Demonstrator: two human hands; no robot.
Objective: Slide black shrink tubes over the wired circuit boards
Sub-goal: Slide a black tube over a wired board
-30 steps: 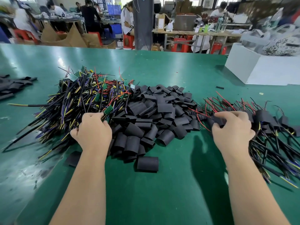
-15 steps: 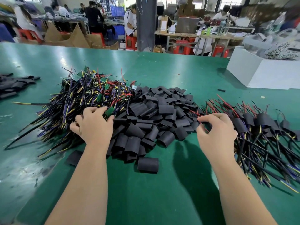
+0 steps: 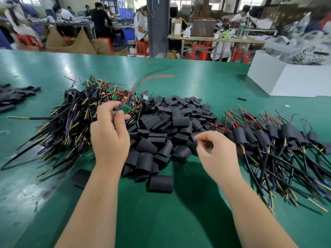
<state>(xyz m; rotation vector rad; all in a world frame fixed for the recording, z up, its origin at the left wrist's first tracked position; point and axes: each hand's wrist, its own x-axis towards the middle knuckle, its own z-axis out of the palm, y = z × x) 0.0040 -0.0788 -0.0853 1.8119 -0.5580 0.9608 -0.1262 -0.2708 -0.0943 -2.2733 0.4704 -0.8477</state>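
Note:
A heap of black shrink tubes (image 3: 168, 127) lies mid-table. To its left sits a tangle of wired circuit boards (image 3: 75, 119) with black, yellow, purple and red wires. On the right lie boards that wear tubes (image 3: 268, 138). My left hand (image 3: 110, 136) is raised over the left pile and pinches a small green circuit board (image 3: 126, 108), blurred, whose red wire (image 3: 155, 77) whips up behind. My right hand (image 3: 215, 154) hovers at the heap's right edge, fingers loosely curled, holding nothing I can see.
The green table (image 3: 161, 212) holds a single loose tube (image 3: 161, 183) near me, flat black pieces (image 3: 16, 95) at the far left, and a white box (image 3: 286, 79) at the back right. People work at benches beyond the table.
My left hand lifted a green board out of the left pile, its wires swinging up. My right hand left the finished pile and moved left toward the tube heap.

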